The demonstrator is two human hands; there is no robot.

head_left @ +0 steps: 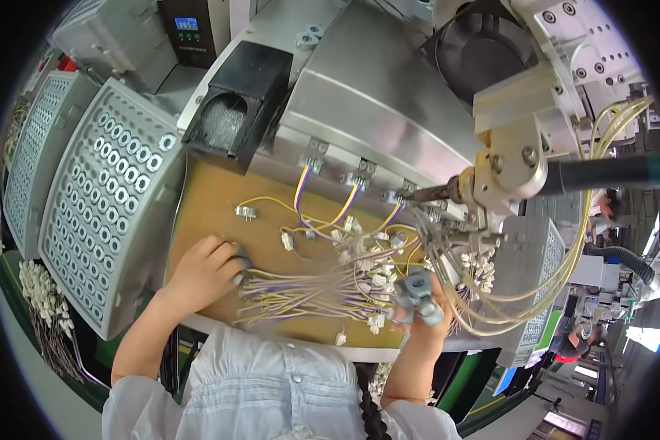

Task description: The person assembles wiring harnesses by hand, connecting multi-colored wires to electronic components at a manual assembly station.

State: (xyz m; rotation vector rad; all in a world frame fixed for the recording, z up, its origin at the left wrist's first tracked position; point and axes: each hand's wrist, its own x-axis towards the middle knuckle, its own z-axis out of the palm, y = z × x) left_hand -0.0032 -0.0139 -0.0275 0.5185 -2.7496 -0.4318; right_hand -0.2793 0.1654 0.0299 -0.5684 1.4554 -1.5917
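My left hand (204, 273) is on the left side of the brown work mat, its fingers bent and closed on a small grey part (242, 258) that mostly hides behind them. In my right hand (427, 323) are several small grey housings (418, 287), held in a cluster by the fingers. Between the hands lies a bundle of yellow, purple and white wires (301, 297) with white connectors (378, 282) at their right ends. A single part with metal pins (246, 212) lies beyond my left hand. Grey parts with wires attached sit along the metal fixture (355, 178).
A soldering iron tip (436, 193) on a machine arm (517, 154) points at the fixture, with clear tubes (517, 317) looping down at the right. A black tip-cleaner box (243, 103) stands at the back left. Trays of ring-topped parts (114, 205) line the left side.
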